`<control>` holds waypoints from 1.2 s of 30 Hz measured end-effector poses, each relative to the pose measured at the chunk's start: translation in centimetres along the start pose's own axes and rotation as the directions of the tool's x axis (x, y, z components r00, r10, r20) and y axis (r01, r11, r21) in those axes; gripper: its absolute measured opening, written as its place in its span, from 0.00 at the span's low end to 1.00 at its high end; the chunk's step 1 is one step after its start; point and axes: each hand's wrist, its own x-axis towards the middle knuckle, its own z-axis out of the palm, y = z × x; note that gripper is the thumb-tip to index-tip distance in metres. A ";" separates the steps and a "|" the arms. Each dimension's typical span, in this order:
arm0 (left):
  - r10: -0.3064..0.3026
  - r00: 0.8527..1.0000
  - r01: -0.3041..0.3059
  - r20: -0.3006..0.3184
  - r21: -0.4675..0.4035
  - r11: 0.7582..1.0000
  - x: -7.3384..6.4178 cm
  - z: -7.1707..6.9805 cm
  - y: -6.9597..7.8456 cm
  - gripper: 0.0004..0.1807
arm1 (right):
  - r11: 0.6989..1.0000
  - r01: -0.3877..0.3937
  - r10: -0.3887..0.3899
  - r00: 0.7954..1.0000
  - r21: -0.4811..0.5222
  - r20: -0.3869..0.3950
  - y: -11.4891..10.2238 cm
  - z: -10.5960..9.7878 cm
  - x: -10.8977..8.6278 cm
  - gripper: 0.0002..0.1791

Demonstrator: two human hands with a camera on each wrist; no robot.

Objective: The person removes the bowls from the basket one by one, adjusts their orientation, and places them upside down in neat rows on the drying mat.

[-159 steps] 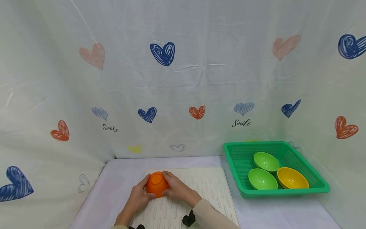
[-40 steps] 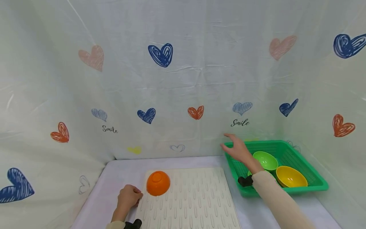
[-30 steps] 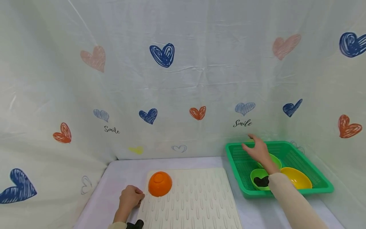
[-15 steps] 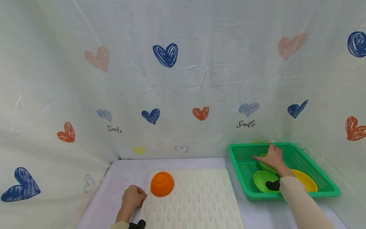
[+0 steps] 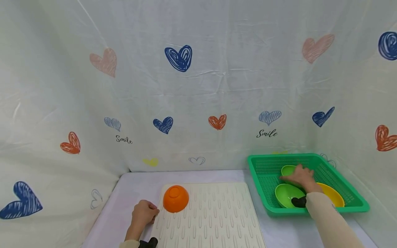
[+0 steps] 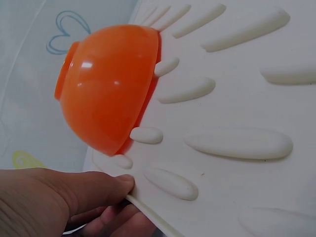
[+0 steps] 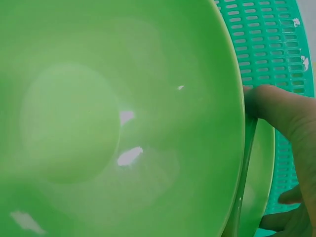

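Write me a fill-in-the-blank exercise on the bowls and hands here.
1. The bowl on the pale mat is coloured ____.
2. That bowl rests upside ____.
3. The hand inside the green basket is the person's ____ one.
4. Besides one yellow bowl, the basket holds ____ green bowls.

Missing words: orange; down; right; two.

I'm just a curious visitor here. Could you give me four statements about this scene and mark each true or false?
1. The round, glossy orange bowl sits upside down on the white, rectangular ridged mat. True.
2. Someone is holding the orange bowl. False: no hand touches it; the left hand pinches the mat's edge.
3. The right hand reaches into the rectangular, perforated green plastic basket. True.
4. All the bowls in the basket are green. False: the basket also holds a round, glossy yellow bowl.
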 end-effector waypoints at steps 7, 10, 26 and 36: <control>0.007 1.000 -0.007 0.008 0.003 1.000 -0.2 -0.2 0.2 0.06 | 1.000 -0.023 0.023 0.999 0.004 0.037 0.1 -0.3 -0.2 0.66; 0.016 1.000 -0.016 0.009 0.006 1.000 -0.2 -0.3 0.2 0.05 | 1.000 -0.008 0.008 1.000 0.001 -0.001 -0.2 -0.4 -0.2 0.67; 0.015 1.000 -0.014 0.006 -0.018 1.000 -0.3 -0.4 0.1 0.05 | 0.994 0.087 -0.079 0.989 0.060 -0.128 -5.4 -1.9 -2.7 0.70; -0.013 1.000 0.013 0.009 -0.009 1.000 -0.3 -0.1 0.2 0.06 | 0.981 0.169 -0.148 0.971 0.100 -0.188 -9.1 -1.0 -5.0 0.70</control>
